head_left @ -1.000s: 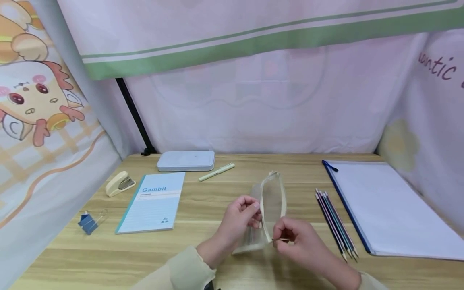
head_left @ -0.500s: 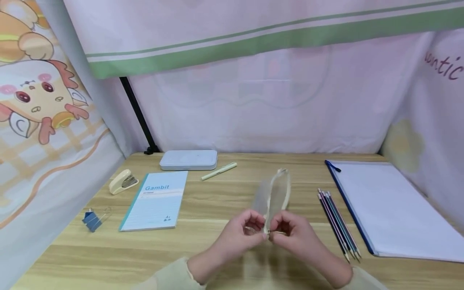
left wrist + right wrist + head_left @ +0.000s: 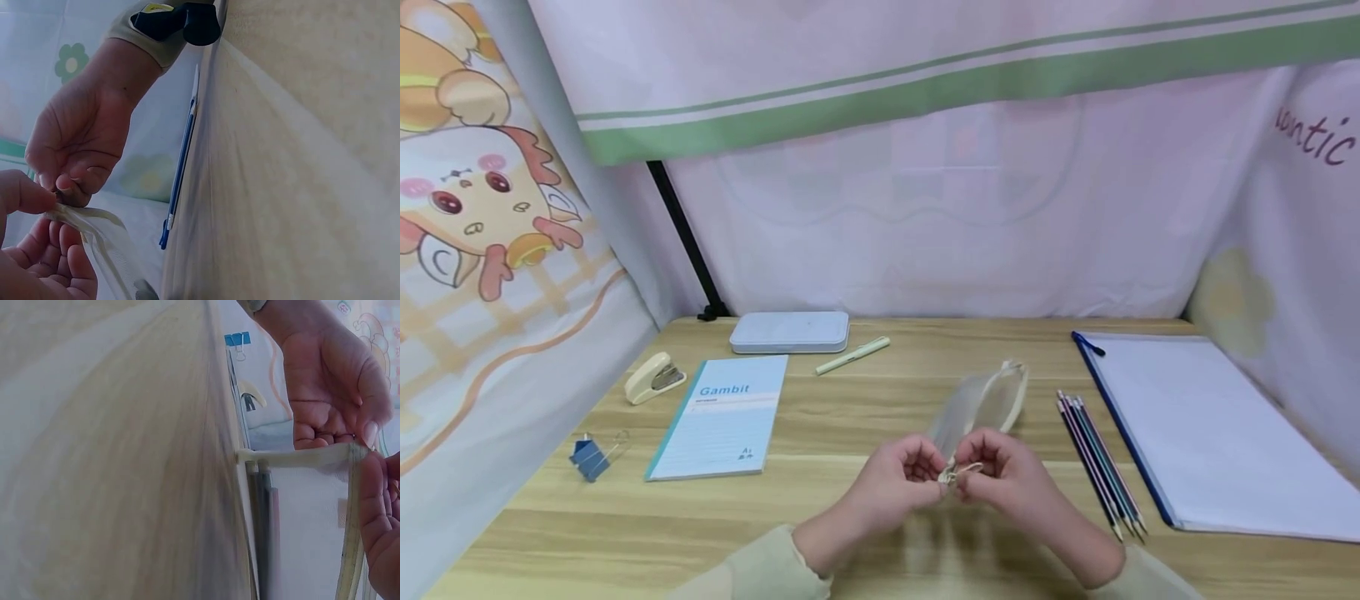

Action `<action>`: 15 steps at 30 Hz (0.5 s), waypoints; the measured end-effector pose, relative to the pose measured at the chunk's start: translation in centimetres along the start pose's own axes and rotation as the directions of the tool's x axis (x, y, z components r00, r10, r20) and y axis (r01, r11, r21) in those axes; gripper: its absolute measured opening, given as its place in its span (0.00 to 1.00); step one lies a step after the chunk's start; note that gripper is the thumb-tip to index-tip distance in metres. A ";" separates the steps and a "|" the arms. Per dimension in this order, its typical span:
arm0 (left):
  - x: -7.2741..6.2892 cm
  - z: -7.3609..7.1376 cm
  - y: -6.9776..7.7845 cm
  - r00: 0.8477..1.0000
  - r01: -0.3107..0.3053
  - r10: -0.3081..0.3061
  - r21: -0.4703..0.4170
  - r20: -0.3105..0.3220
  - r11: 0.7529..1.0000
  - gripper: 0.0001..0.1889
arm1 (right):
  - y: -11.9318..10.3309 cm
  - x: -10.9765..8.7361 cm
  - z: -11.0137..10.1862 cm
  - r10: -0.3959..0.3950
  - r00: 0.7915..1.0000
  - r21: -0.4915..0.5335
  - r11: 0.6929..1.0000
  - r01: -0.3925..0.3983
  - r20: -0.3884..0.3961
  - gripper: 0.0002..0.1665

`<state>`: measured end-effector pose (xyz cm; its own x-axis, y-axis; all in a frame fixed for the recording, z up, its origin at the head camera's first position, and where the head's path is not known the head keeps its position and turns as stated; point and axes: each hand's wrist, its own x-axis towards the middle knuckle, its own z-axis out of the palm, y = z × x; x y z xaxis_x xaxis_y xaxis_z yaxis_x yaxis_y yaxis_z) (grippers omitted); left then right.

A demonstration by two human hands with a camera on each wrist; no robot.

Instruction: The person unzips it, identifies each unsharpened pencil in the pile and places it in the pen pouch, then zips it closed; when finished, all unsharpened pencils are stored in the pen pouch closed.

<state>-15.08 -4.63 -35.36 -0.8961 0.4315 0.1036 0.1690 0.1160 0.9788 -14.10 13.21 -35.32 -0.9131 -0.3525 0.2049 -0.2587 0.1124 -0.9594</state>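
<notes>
A translucent mesh zip pouch [image 3: 968,408] with cream edging stands tilted at the middle front of the table, its mouth gaping at the far end. At its near corner my left hand [image 3: 895,477] pinches the cream edge between thumb and fingers. Right beside it, my right hand [image 3: 1015,483] pinches the zip end, with a thin cream loop showing between its fingers. The right wrist view shows the pouch edge [image 3: 300,456] running to both sets of fingertips. Dark rods [image 3: 264,519] show at the pouch's lower side there; whether they lie inside, I cannot tell.
Several pencils [image 3: 1101,467] lie right of my hands, then a white zip folder [image 3: 1217,433] with blue edging. To the left are a notebook [image 3: 718,417], a cream stapler [image 3: 655,379] and a blue binder clip [image 3: 590,457]. A pen [image 3: 852,355] and pale case [image 3: 790,332] lie behind.
My left hand has come down from the pouch's side to its near corner, meeting my right hand. Since then the pouch's far end has leaned to the right and its mouth looks narrower.
</notes>
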 end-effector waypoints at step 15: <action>0.0 -0.2 0.1 0.995 -0.054 0.046 0.105 0.084 0.993 0.10 | 0.1 -0.1 -2.6 0.033 0.980 0.046 0.998 -0.043 0.196 0.14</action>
<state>-15.19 -4.80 -35.25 -0.8496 0.5104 0.1329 0.2597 0.1856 0.9477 -14.83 15.68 -34.89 -0.8417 -0.5237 0.1315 -0.2048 0.0843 -0.9752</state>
